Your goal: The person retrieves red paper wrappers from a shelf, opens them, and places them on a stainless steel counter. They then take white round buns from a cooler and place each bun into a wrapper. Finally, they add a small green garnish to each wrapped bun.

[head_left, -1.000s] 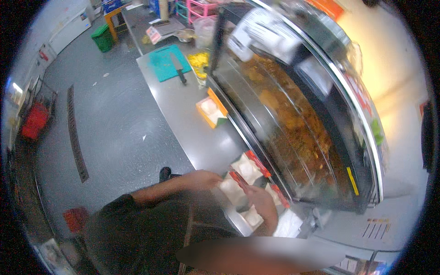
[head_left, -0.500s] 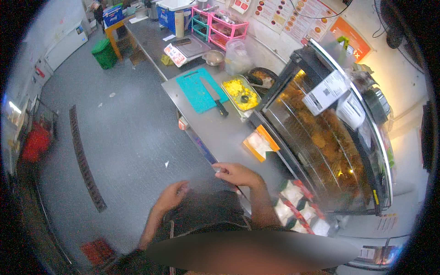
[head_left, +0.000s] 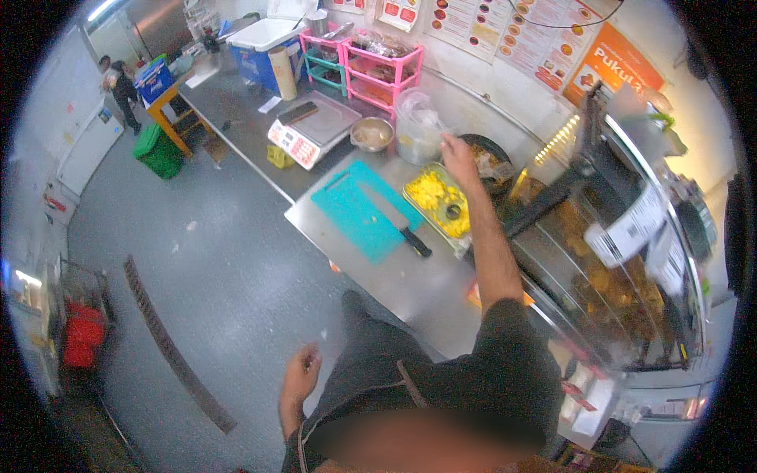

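Note:
My right hand (head_left: 458, 158) is stretched out over the steel counter (head_left: 410, 276), its fingers pinched at the edge of a clear plastic container (head_left: 418, 126) with a bag in it. Whether it grips anything is unclear. Just below the hand lies a tray of yellow food (head_left: 438, 203) with a small dark cup in it. A teal cutting board (head_left: 364, 211) with a black-handled knife (head_left: 404, 230) lies to the left of the tray. My left hand (head_left: 300, 376) hangs by my side over the grey floor, loosely curled and holding nothing.
A glass warming cabinet (head_left: 607, 268) with browned food stands at the right. A scale (head_left: 312, 130), a metal bowl (head_left: 372, 132), pink racks (head_left: 378, 67) and a blue cooler (head_left: 264, 43) line the back counter. A person (head_left: 118, 83) stands far left near a green bin (head_left: 158, 150).
My view has swung away from the cabinet toward the back counter. My right arm has reached out from my body to the clear container. My left hand has dropped to my side.

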Tool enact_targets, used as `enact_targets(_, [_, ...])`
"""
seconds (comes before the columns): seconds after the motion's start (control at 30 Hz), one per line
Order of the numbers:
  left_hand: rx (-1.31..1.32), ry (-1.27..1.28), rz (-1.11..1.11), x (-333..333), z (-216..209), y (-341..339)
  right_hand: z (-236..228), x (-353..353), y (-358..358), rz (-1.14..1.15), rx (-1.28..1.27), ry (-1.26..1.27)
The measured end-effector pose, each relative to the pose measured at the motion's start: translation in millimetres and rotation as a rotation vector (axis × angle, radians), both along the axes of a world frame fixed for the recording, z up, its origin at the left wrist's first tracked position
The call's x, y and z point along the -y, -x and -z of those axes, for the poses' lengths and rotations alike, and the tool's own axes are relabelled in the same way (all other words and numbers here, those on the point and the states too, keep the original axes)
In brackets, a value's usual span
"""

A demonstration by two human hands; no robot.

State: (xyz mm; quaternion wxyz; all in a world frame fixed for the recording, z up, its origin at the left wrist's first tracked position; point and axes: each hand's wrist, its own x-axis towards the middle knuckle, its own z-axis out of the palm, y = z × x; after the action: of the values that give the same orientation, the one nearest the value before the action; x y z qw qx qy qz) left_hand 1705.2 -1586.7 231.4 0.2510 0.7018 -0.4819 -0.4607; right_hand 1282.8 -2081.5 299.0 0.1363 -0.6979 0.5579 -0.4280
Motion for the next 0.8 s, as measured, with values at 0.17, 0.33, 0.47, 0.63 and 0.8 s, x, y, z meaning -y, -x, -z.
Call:
enact_targets(0.17, [0.171,-0.141,-0.016,90.4,-19.9,-41.8,60.1,234.6,28.2,0.272,-0.613,-0.155])
enact_targets(0.33, [0.128,-0.132,-0.100,157.9,-24.1,-69.6,131.9,376.1,38.0,-0.001,-0.617,-0.458])
enact_targets(0.47, [0.100,-0.268,-0.052,200.1,0.9,-97.0,175.5,404.2,22.8,-0.225,-0.519,-0.522])
enact_targets(0.63, [0.087,-0.293,0.100,245.8,28.5,-128.5,191.1,382.4,8.9,0.035,-0.655,-0.745])
enact_targets(0.8, [0.024,-0.344,0.193,301.7,30.7,-152.2,180.4,361.0,12.9,0.086,-1.017,-0.841])
